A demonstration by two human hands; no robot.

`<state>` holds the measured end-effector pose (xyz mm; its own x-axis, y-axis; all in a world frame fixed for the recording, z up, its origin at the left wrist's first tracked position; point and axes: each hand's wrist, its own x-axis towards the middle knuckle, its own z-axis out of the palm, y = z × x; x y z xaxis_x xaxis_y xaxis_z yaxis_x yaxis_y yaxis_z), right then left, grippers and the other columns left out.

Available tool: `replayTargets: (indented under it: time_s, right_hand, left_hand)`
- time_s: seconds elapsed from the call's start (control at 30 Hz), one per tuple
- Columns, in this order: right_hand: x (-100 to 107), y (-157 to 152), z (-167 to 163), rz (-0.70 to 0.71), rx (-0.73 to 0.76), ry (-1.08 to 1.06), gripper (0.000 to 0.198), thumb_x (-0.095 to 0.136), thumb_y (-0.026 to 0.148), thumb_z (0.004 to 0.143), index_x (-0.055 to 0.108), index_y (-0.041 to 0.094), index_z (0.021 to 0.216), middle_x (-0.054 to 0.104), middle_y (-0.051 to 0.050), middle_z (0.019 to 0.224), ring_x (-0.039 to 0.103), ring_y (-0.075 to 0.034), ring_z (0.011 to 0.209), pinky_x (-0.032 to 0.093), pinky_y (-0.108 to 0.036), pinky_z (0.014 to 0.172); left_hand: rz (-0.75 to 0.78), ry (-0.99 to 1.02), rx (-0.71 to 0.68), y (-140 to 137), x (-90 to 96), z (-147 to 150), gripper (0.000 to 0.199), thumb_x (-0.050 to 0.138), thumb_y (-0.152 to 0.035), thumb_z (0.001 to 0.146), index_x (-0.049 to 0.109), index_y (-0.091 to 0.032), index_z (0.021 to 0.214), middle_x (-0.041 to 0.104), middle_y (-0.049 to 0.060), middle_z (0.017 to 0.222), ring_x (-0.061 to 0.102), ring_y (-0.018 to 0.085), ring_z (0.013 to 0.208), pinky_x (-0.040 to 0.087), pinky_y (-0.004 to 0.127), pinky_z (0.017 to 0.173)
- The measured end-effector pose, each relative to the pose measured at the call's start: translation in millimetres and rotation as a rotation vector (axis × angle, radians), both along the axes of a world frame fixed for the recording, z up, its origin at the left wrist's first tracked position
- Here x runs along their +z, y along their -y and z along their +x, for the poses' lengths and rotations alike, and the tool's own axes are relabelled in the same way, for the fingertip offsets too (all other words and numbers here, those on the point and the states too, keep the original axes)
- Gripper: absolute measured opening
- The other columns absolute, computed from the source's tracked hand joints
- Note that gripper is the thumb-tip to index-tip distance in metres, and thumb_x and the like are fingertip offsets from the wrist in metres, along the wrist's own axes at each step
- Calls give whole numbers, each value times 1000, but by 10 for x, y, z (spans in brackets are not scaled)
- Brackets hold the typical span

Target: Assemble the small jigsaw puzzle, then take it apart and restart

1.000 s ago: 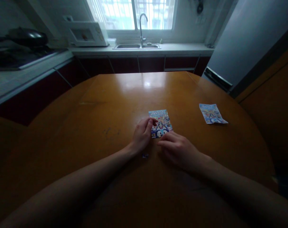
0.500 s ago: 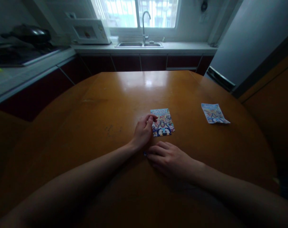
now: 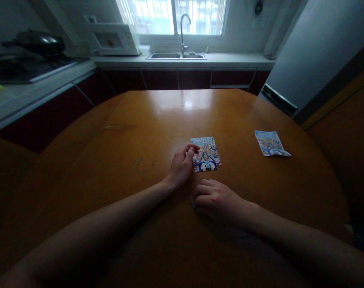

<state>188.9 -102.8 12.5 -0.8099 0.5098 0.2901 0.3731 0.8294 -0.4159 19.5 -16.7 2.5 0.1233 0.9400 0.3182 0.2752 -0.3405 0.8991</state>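
A nearly square jigsaw puzzle lies flat on the brown table, showing a crowd of small colourful figures and a blue cartoon dog's face along its lower edge. Its lower right side looks jagged. My left hand rests against the puzzle's left side, fingers curled and thumb close to the forefinger; whether anything is between them is hidden. Just below the puzzle, my right hand is closed low over the tabletop. A small blue puzzle piece pokes out from under its fingertips, mostly covered.
To the right lies a creased picture sheet with a similar print, one corner lifted. Beyond the table are a counter with a sink, a microwave and a wok on the stove. A fridge stands at the right.
My right hand has drawn its fingers in and shifted slightly right and toward me, the small blue piece moving along with the fingertips. The left hand and the puzzle have stayed in place.
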Motion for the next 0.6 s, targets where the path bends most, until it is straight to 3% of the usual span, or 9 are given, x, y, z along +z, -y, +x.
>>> replayTargets:
  time_s: [0.1,0.3,0.47,0.6]
  right_hand:
    - [17,6,5,-60,-85,26,14,58,14,95,68,18,85,65,-5,87,54,-18,81,47,-30,74]
    - [148,38,69,-196,-316,174,10,58,10,92,66,15,90,64,-9,93,55,-21,87,46,-34,78]
    - [275,61,210,-343,-350,204,13,58,4,88,64,15,91,64,-10,98,56,-22,92,46,-34,82]
    - [300,77,288,-360,-314,187,17,56,3,86,61,17,92,64,-9,100,56,-21,93,46,-33,82]
  left_hand:
    - [3,1,-5,-5,-14,-3,27,42,-30,101,66,-19,97,69,6,93,63,21,92,49,37,87]
    - [11,-33,-5,-7,-16,-12,27,42,-31,101,66,-19,95,69,5,92,64,21,92,50,36,88]
    - [12,-58,-12,2,21,-15,28,43,-30,101,67,-19,94,70,5,92,64,22,92,48,38,88]
    - [34,-99,-13,15,26,-19,26,44,-28,101,68,-19,95,70,5,92,64,22,92,49,37,85]
